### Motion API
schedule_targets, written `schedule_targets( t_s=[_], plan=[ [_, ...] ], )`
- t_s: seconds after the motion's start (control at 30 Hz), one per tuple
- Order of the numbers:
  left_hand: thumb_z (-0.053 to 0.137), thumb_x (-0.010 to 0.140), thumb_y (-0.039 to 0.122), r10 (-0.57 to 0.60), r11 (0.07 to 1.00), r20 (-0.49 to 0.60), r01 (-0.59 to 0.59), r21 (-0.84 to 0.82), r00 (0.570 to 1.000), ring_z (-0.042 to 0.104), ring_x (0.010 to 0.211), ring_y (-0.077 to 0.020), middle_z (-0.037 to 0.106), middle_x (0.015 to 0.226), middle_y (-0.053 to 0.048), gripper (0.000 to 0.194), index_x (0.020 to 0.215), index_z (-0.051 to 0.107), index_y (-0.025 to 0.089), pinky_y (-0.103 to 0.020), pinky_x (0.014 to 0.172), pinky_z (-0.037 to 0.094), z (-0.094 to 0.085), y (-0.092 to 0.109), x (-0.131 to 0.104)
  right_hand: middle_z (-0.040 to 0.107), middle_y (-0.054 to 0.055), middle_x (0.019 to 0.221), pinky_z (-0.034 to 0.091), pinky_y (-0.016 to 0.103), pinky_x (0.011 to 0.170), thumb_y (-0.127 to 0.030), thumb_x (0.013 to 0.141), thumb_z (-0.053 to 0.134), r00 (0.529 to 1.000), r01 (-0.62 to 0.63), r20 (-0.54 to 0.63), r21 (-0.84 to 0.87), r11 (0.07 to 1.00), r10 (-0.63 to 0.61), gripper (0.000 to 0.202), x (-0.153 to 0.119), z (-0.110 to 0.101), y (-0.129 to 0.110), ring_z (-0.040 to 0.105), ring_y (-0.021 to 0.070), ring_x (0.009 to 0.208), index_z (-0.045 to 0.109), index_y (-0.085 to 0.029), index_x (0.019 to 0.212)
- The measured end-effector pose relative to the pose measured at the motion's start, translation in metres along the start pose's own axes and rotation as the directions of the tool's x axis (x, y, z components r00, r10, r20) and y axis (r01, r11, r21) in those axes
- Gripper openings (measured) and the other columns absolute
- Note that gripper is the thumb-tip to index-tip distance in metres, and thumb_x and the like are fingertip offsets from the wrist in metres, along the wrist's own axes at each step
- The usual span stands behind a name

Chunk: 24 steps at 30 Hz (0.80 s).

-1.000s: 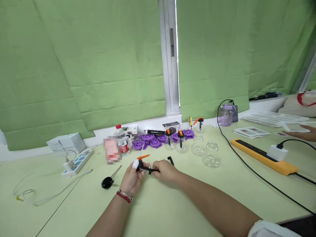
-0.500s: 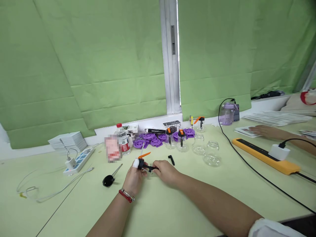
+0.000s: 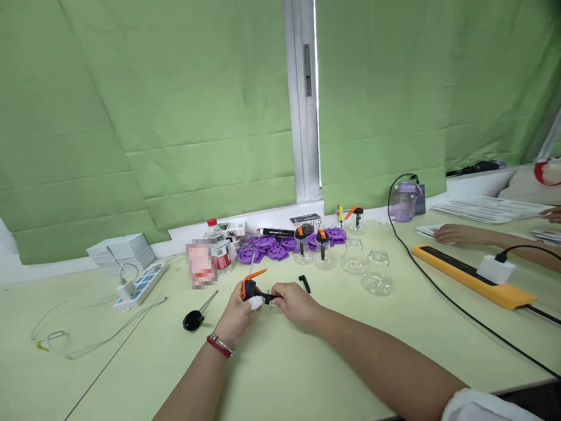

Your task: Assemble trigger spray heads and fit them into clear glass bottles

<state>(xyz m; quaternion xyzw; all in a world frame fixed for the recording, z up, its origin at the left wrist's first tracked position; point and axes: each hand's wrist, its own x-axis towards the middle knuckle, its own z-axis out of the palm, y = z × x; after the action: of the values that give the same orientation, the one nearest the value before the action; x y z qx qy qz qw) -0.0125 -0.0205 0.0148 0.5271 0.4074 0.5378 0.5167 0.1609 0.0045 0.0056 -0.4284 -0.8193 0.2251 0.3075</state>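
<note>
My left hand [image 3: 236,318], its thumb wrapped in white, is closed around a black jar-top mechanism [image 3: 249,288] with an orange lever [image 3: 256,275]. A thin rod rises from it. My right hand [image 3: 297,304] pinches the end of a black arm [image 3: 263,296] that runs out from the mechanism between both hands. Under that arm a small metal pin shows; its details are too small to tell. Left of my hands lies a black round lid [image 3: 193,320] with a metal rod. A small black bent crank piece [image 3: 304,284] lies beyond my right hand.
Glass jars [image 3: 377,282], some with black-and-orange tops [image 3: 323,237], stand at the back right. Behind are purple plastic parts [image 3: 277,252] and a red-capped bottle [image 3: 222,257]. Power strips [image 3: 464,275] lie at both sides. A co-worker's hand [image 3: 458,235] rests on papers at right.
My left thumb has shifted from the top of the mechanism down to the black arm's side. The mechanism has turned slightly, showing more orange. My right hand has barely moved.
</note>
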Motion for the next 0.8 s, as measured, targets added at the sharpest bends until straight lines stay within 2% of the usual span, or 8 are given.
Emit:
schedule_targets(
  t_s=[0.2,0.6,0.7,0.8],
  plan=[
    [0.064,0.063,0.015,0.02,0.997,-0.012,-0.019,0.074,1.0,0.051,0.066,-0.0092,0.054,0.085,0.001,0.034,0.094,0.052,0.019,-0.025,0.064,0.04,-0.001,-0.002,0.002,0.059,0.0,0.069,0.026,0.02,0.055,-0.017,0.079,0.052,1.0,0.005,-0.018,-0.005,1.0,-0.005,0.009,0.0,0.001,0.002,0.046,0.0102,0.06,0.061,-0.017,0.08],
    [0.067,0.06,0.015,-0.059,0.998,-0.01,0.059,-0.036,0.998,0.053,0.065,-0.0106,0.058,0.082,0.0,0.032,0.089,0.054,0.017,-0.026,0.065,0.04,0.003,0.001,0.0,0.053,-0.002,0.061,0.028,0.02,0.051,-0.015,0.077,0.049,0.998,-0.051,-0.02,0.12,0.991,0.054,0.015,-0.002,0.014,0.007,0.041,0.0094,0.054,0.064,-0.016,0.081],
    [0.067,0.057,0.014,-0.077,0.994,-0.002,0.077,-0.08,0.997,0.053,0.063,-0.0108,0.058,0.081,0.0,0.032,0.087,0.056,0.017,-0.026,0.063,0.04,0.003,0.001,0.0,0.057,-0.001,0.064,0.031,0.02,0.052,-0.012,0.077,0.047,0.999,-0.039,-0.02,0.147,0.988,0.043,0.023,-0.004,0.014,0.005,0.044,0.0103,0.055,0.065,-0.017,0.091],
    [0.066,0.056,0.014,-0.08,0.992,0.007,0.08,-0.095,0.997,0.053,0.065,-0.012,0.058,0.079,-0.001,0.029,0.084,0.058,0.016,-0.026,0.062,0.041,0.0,-0.001,0.001,0.064,0.002,0.08,0.037,0.022,0.06,-0.01,0.078,0.044,0.998,0.059,0.002,0.187,0.98,-0.061,0.039,-0.007,0.012,-0.003,0.05,0.0121,0.063,0.061,-0.021,0.112]
  ],
)
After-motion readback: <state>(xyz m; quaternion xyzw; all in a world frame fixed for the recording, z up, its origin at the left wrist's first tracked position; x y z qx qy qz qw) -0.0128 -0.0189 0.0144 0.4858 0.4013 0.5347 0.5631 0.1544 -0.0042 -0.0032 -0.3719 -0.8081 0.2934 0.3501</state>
